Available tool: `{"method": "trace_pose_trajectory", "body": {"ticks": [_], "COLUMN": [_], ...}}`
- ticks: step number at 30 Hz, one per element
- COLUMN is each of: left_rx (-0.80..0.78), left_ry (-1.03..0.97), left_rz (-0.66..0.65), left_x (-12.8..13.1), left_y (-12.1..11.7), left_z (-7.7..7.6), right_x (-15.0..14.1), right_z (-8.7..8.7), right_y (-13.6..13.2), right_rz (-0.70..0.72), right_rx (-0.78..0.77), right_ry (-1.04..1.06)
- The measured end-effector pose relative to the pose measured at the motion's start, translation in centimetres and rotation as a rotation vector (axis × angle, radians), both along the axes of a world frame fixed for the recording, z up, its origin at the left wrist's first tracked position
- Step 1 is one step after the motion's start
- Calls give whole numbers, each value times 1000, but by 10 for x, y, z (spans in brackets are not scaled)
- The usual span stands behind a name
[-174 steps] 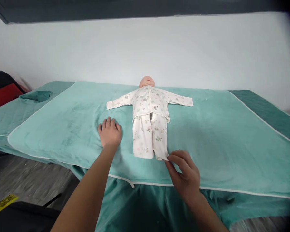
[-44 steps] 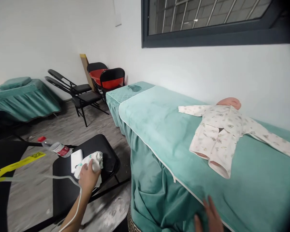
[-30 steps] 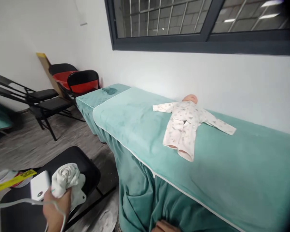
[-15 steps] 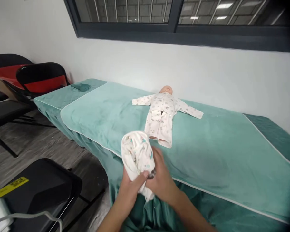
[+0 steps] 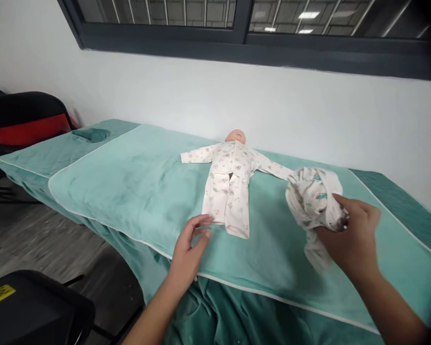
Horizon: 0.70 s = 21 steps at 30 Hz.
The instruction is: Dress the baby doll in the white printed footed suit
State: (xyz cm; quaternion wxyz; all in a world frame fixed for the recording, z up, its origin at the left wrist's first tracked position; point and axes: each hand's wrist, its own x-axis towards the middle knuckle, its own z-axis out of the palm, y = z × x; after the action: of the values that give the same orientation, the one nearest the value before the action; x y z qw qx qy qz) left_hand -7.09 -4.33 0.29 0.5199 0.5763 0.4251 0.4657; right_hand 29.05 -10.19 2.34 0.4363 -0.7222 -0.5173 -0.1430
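A baby doll (image 5: 233,165) lies on its back on the green-covered bed (image 5: 136,177), arms spread, in a white printed top and trousers. My left hand (image 5: 191,244) is beside the end of a trouser leg, fingers apart and holding nothing; whether a fingertip touches the cloth I cannot tell. Over the bed to the doll's right in view, my right hand (image 5: 357,230) grips a bunched white printed baby garment (image 5: 314,196), with a loose end hanging below. A small dark part shows by the fingers. The garment's exact kind is hidden by its folds.
A wall and a dark-framed window (image 5: 237,40) run behind the bed. At lower left stands a black folding chair (image 5: 39,306) with a yellow label, close to the bed's edge. Another black and red chair (image 5: 28,120) is at the far left, near the bed's face hole (image 5: 91,134).
My right hand has carried the bunched garment from in front of the doll to the right. My left hand has let go of it and sits open by the trouser leg.
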Motion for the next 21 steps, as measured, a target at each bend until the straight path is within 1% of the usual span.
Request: {"method": "trace_pose_trajectory", "body": {"ticks": [1,2,3,4,5,6,7,9,11,12,13,15,17,18,19,21], "left_rx": [19,54,104,160,216,267,309,386,461,491,500,436,350,317,302,311], "left_ry": [28,62,98,134,170,201,229,280,353,399,435,464,433,420,414,421], "left_rz": [16,28,37,49,64,82,97,113,113,105,78,-26,-185,-252,-305,-361], "left_x": [3,6,11,17,25,34,44,68,94,106,117,134,145,148,150,151], "left_y": [14,29,46,65,85,106,128,173,218,239,259,291,314,322,328,334], "left_z": [-2,-2,-2,-1,1,4,8,17,30,38,45,58,65,66,65,61], "right_x": [28,54,75,92,102,105,101,75,33,10,-11,-44,-61,-63,-62,-55], "right_z": [-11,-21,-28,-32,-31,-25,-15,10,33,40,44,42,31,24,17,6], "right_y": [-2,-4,-5,-5,-2,4,13,47,100,133,168,239,299,322,339,358], "right_rz": [41,101,167,189,198,198,208,237,303,345,350,340,378,394,407,422], "right_rx": [-87,-227,-333,-402,-420,-397,-393,-338,-258,-210,-163,-73,-2,6,0,-30], "right_ry": [-41,-73,-103,-138,-161,-175,-183,-151,5,83,148,180,167,181,225,363]}}
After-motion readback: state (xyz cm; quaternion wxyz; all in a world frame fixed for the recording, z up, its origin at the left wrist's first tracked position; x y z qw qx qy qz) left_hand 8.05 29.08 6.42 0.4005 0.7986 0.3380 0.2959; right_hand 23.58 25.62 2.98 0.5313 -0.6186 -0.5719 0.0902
